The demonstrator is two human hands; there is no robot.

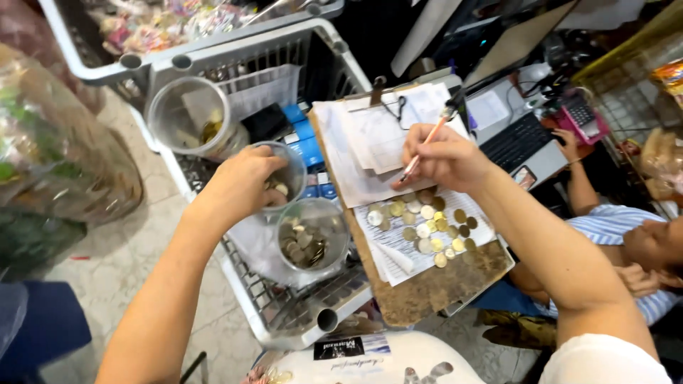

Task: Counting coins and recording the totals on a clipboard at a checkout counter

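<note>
Coins point(427, 227): a loose spread of silver and gold-coloured pieces lying on the lined paper of a clipboard point(434, 291), just below the right hand.
Left hand point(245, 181): fingers curled down into the mouth of a clear plastic cup point(284, 174) — it looks to be dropping or picking coins there, but the fingertips are hidden, so I cannot tell what they pinch.
Right hand point(445, 156): closed around a pencil point(423, 149), its tip angled down toward the paper above the coins.
Step in hand: sorting and tallying, by my reading — one hand at the cup, one at the sheet.
Next move calls for: a steady clipboard, since a tilt would slide the coins off.
Other cups: one with coins point(311, 238) just below the left hand, a larger one point(191, 117) further up, all in a grey wire basket point(284, 313).
Edges: the board overhangs the basket rim; its lower corner hangs free.
Open room: little — a keyboard point(519, 139) and a seated person point(626, 235) crowd the right.
</note>
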